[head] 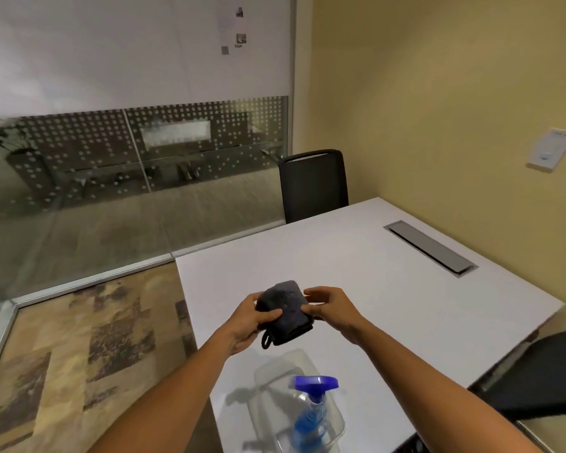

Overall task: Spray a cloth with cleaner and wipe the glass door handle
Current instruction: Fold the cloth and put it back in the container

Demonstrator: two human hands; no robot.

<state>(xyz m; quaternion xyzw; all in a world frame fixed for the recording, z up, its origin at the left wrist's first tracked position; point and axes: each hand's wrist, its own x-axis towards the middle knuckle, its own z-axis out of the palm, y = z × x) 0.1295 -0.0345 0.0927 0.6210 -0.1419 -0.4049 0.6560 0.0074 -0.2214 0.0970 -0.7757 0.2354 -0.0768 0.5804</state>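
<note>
Above the white table (389, 256), from your head view, your left hand (247, 322) and right hand (330, 308) both pinch the folded dark cloth (285, 308), which shows darker specks, possibly spray. Nearer you, the blue spray bottle (311, 410) stands in a clear tray (275, 371). No door handle shows; wiping likely comes next, so you must turn toward it.

This is a small office meeting room. A white surface (356, 256) has a metal cable hatch (430, 248) set flush in it, and a black office chair (312, 184) stands at its far end. A glass partition (128, 178) with a dotted frosting pattern looks onto a carpeted corridor. Patterned carpet tiles (79, 338) cover the floor, and a wall control plate (551, 148) sits on the yellow wall.
</note>
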